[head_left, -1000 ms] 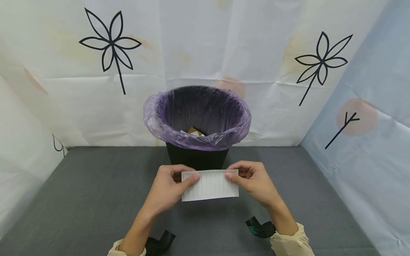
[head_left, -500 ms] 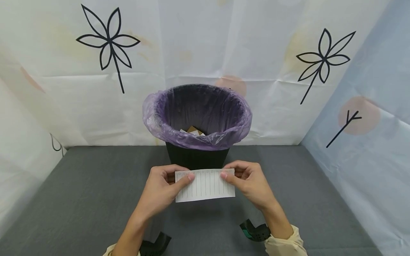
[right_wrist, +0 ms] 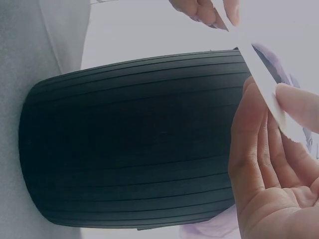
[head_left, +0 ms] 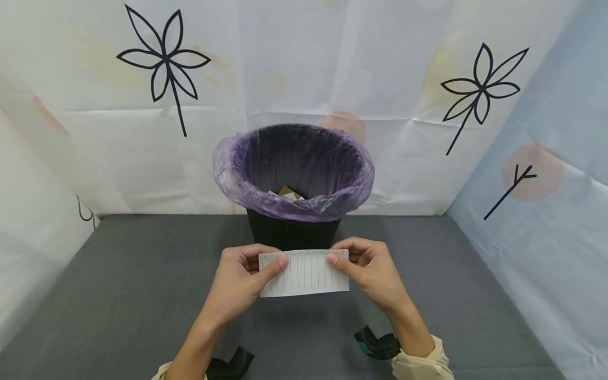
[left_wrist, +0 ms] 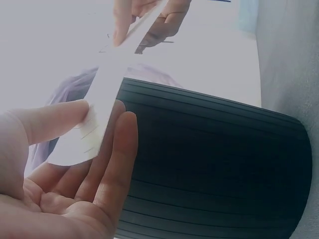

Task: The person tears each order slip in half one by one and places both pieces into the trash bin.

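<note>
A small white sheet of lined paper (head_left: 304,274), with a row of little boxes along its top edge, is stretched between both hands in the head view. My left hand (head_left: 237,279) pinches its left part, thumb on the near face and fingers behind. At the other end my right hand (head_left: 375,272) pinches it the same way. Both wrist views show the paper (left_wrist: 102,99) almost edge-on between thumb and fingers. Just beyond the hands stands a black trash bin (head_left: 292,229) lined with a purple plastic bag (head_left: 294,208).
Inside the bin lie scraps of white and brown paper or card (head_left: 288,193). The grey tabletop (head_left: 142,285) meets a white patterned cloth backdrop (head_left: 294,58) behind the bin. Black straps with small devices (head_left: 380,345) sit at the wrists.
Both hands and the paper have shifted slightly left in the head view since a second ago. The grip on the paper looks the same.
</note>
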`<state>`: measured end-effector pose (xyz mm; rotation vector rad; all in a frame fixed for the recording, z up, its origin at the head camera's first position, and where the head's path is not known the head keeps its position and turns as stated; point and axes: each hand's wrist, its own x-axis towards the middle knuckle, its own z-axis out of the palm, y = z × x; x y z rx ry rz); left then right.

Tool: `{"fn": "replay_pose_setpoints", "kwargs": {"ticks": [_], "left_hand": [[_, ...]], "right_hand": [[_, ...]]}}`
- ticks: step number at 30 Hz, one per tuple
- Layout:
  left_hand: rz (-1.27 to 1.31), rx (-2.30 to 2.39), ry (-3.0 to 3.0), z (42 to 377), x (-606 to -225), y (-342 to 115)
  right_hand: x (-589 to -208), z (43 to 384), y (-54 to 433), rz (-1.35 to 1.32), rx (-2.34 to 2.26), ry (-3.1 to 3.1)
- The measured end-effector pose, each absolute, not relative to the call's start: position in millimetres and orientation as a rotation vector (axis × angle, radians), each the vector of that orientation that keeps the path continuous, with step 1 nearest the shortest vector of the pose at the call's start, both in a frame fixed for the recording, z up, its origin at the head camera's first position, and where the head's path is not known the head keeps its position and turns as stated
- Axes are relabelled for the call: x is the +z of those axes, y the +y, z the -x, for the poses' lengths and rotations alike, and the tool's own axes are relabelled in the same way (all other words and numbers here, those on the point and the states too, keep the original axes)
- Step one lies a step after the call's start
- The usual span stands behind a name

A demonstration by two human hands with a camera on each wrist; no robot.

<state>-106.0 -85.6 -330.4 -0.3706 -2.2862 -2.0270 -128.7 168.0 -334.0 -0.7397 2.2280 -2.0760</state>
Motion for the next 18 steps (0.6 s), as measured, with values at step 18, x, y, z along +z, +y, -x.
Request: {"fn": "replay_pose_setpoints", "kwargs": {"ticks": [18], "left_hand": [[0.495,-2.076,-2.279,105.6,-332.9,-86.2]], "right_hand": [[-333.8,121.7,159.5,0.77,-2.006,2.211]]}}
